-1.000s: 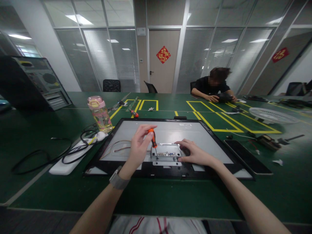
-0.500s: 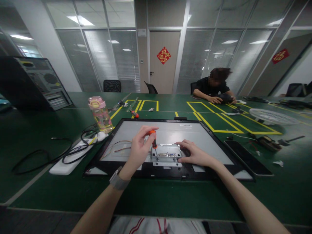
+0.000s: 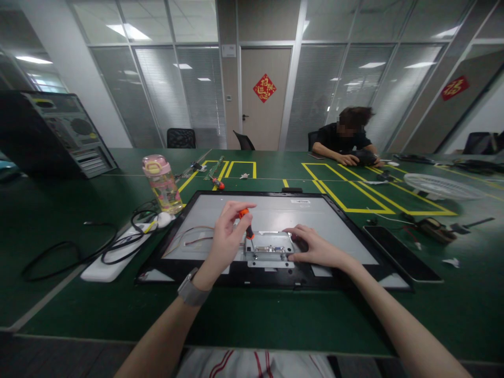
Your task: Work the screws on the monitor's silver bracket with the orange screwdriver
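A monitor panel [image 3: 346, 237] lies face down on the green table, black frame around a grey metal back. A silver metal bracket [image 3: 270, 250] with connector ports sits near its front edge. My left hand [image 3: 225, 240] is closed around a small orange-handled screwdriver [image 3: 247, 222], held upright with its tip at the bracket's left end. My right hand [image 3: 315, 248] rests on the bracket's right end, fingers curled and pressing on it. Thin coloured wires [image 3: 192, 240] run across the panel to the left of my left hand.
A pink-lidded bottle [image 3: 163, 184], black cables [image 3: 94, 247] and a white slab stand at the left. A computer case [image 3: 59, 134] is far left. A phone [image 3: 401, 253], small parts and a fan grille [image 3: 441, 186] lie right. Another person [image 3: 348, 142] works across the table.
My left hand has turned slightly on the screwdriver handle, which stays at the bracket's left end. My right hand has kept its place on the bracket.
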`<move>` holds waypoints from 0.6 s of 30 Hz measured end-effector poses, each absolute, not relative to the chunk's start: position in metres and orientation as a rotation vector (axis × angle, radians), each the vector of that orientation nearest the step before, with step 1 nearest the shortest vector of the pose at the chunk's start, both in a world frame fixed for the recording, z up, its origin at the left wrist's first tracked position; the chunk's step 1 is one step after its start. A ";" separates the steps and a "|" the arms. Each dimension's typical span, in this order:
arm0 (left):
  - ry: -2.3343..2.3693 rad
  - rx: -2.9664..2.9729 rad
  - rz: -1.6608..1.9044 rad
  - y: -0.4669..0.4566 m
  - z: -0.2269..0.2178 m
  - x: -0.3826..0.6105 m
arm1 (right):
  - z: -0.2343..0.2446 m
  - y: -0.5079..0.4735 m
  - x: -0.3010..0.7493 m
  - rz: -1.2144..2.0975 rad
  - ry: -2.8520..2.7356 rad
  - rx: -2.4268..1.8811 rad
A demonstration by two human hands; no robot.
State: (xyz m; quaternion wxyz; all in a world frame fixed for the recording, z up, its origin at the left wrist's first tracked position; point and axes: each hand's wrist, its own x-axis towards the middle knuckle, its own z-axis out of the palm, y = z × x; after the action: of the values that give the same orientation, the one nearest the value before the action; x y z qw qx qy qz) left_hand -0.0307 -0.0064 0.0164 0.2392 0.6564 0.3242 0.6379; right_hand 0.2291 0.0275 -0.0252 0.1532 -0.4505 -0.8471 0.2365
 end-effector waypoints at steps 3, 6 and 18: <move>0.895 1.783 1.718 -0.007 0.013 -0.030 | -0.024 0.027 0.228 0.678 -2.427 -1.294; 0.956 1.813 1.735 -0.006 0.009 -0.029 | -0.024 0.027 0.229 0.662 -2.434 -1.282; 0.944 1.829 1.738 -0.008 0.010 -0.030 | -0.025 0.027 0.229 0.655 -2.437 -1.279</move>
State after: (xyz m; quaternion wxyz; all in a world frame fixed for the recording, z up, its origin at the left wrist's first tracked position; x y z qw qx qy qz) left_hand -0.0297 -0.0078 0.0095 0.2221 0.6620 0.3418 0.6290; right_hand 0.2290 0.0265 -0.0246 0.1558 -0.4465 -0.8509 0.2288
